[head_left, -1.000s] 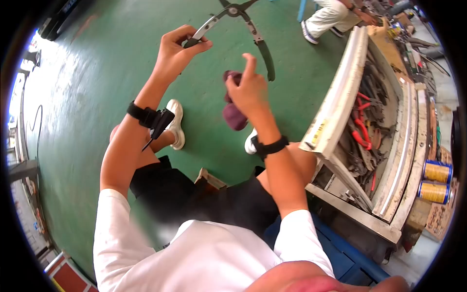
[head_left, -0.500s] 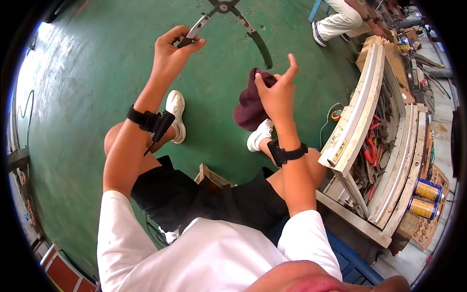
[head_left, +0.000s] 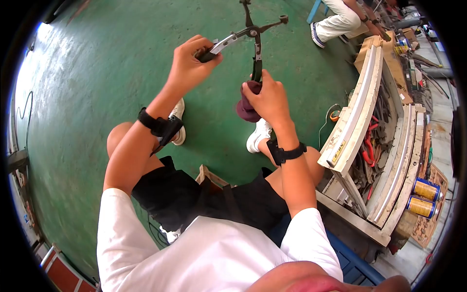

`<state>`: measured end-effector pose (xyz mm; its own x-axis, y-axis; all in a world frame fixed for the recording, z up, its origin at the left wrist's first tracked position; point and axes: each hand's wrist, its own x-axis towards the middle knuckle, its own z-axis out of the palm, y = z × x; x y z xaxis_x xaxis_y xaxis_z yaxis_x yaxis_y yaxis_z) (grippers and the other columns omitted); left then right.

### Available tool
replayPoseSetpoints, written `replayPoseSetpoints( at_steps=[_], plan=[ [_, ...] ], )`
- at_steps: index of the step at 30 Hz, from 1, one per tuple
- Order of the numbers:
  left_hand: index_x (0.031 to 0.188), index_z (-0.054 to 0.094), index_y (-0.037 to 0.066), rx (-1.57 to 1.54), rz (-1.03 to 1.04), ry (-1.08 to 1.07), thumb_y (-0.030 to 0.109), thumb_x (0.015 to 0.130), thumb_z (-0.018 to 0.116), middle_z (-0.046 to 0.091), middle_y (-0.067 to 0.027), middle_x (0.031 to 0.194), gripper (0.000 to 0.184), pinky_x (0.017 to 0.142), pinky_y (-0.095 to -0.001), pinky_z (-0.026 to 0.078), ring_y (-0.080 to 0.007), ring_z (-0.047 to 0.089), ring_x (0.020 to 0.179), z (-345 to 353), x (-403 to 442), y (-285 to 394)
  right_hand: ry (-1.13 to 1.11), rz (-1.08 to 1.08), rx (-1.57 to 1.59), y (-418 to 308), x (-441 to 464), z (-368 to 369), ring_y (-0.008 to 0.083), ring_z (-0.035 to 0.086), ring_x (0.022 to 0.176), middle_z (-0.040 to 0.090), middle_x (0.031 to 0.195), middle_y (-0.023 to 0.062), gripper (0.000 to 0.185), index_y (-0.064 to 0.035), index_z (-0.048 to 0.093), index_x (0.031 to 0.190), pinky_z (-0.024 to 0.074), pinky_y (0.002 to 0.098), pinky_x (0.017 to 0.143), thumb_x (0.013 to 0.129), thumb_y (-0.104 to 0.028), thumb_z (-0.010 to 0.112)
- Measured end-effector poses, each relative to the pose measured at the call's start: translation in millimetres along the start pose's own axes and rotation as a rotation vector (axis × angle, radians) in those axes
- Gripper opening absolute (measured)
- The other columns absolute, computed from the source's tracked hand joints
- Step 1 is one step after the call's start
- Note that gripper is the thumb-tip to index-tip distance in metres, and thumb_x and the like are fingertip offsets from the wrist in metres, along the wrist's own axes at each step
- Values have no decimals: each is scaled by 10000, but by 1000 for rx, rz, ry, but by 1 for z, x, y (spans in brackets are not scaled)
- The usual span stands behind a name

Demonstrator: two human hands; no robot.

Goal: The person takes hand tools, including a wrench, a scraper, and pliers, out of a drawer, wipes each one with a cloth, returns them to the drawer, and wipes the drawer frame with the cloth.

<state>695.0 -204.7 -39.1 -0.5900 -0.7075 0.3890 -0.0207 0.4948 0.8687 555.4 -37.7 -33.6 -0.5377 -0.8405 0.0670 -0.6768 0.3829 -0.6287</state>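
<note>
My left hand [head_left: 193, 62] is closed around one dark-gripped handle of a pair of long pliers [head_left: 253, 33]. The pliers are spread wide, with two dark jaws pointing away from me and a round end on the right one. In my right hand [head_left: 270, 100] is a bunched maroon cloth [head_left: 249, 108], which hangs below my fingers. The cloth and my fingers are at the lower end of the other handle, so that grip's tip is hidden. Both hands are held up above the green floor.
On my right stands a worn cream metal box [head_left: 355, 117] holding red-handled tools [head_left: 368, 151]. Two yellow-and-blue cans [head_left: 422, 206] sit beyond it. Another person [head_left: 343, 19] is at the upper right beside a blue stool [head_left: 314, 12]. A small wooden stool [head_left: 209, 174] shows between my legs.
The pliers have come lower, bringing their jaws into view. My left hand has moved right and slightly down. My right hand has brought the cloth onto the other handle's end, its raised finger now curled in.
</note>
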Motion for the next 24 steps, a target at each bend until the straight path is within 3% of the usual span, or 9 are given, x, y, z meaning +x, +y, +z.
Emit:
replayPoseSetpoints(
  at_steps=[7, 11, 12, 13, 15, 16, 19, 21, 24],
  plan=[
    [830, 577, -30, -140, -166, 85, 175, 783, 693, 498, -39, 684, 241, 575, -283, 392, -103, 453, 640, 23, -10, 5, -31, -37, 271, -13, -2, 17, 393, 695, 760, 685, 773, 230, 372, 28, 558, 1034, 552, 423, 695, 829, -238, 719],
    [889, 588, -3, -41, -249, 62, 318, 810, 744, 518, -34, 677, 365, 543, -304, 401, -126, 459, 566, 32, -13, 10, -64, -18, 352, -23, -4, 20, 376, 710, 797, 707, 829, 227, 402, 43, 534, 1072, 558, 404, 719, 832, -214, 727],
    [973, 586, 5, -62, -351, -25, 448, 771, 783, 565, -76, 795, 525, 584, -315, 439, -165, 515, 647, 29, -11, 11, -68, -4, 395, -24, -4, 23, 373, 713, 809, 714, 851, 226, 404, 47, 524, 1079, 560, 400, 727, 837, -206, 726],
    [973, 586, 5, -59, -356, -15, 448, 771, 783, 565, -76, 795, 525, 584, -315, 439, -165, 515, 647, 29, -9, 10, -77, -9, 397, -24, -3, 26, 373, 713, 809, 714, 851, 226, 404, 47, 524, 1079, 560, 400, 727, 837, -206, 726],
    [1044, 561, -18, 89, -392, -85, 546, 703, 808, 557, -138, 954, 703, 666, -332, 482, -220, 557, 783, 32, -7, 7, -69, 23, 430, -22, -5, 34, 375, 710, 834, 722, 885, 218, 412, 55, 491, 1102, 562, 396, 742, 853, -186, 714],
    [1044, 561, -18, 90, -402, -82, 546, 703, 808, 557, -138, 954, 703, 666, -332, 482, -220, 557, 783, 33, -7, 6, -79, 26, 432, -22, -6, 36, 375, 710, 834, 722, 885, 218, 412, 55, 491, 1102, 562, 396, 742, 853, -186, 714],
    [1100, 479, -88, -11, -426, -189, 651, 580, 839, 514, -192, 1016, 973, 755, -364, 504, -278, 582, 925, 37, -10, 2, -76, -35, 310, -24, -8, 40, 386, 704, 792, 717, 839, 213, 449, 55, 449, 1130, 560, 418, 696, 869, -205, 706],
    [1096, 463, -94, -21, -445, -188, 651, 546, 853, 532, -171, 962, 1005, 747, -362, 503, -259, 589, 915, 38, -11, 4, -152, -79, 170, -25, -8, 38, 398, 692, 744, 705, 796, 214, 511, 53, 407, 1171, 550, 449, 643, 873, -234, 706],
    [1144, 452, -34, -16, -517, -244, 549, 656, 842, 544, -105, 906, 854, 740, -337, 491, -179, 560, 854, 35, -8, 6, -92, -142, 147, -31, -9, 39, 406, 682, 696, 692, 759, 210, 511, 53, 427, 1181, 536, 472, 605, 873, -249, 703]
  ],
)
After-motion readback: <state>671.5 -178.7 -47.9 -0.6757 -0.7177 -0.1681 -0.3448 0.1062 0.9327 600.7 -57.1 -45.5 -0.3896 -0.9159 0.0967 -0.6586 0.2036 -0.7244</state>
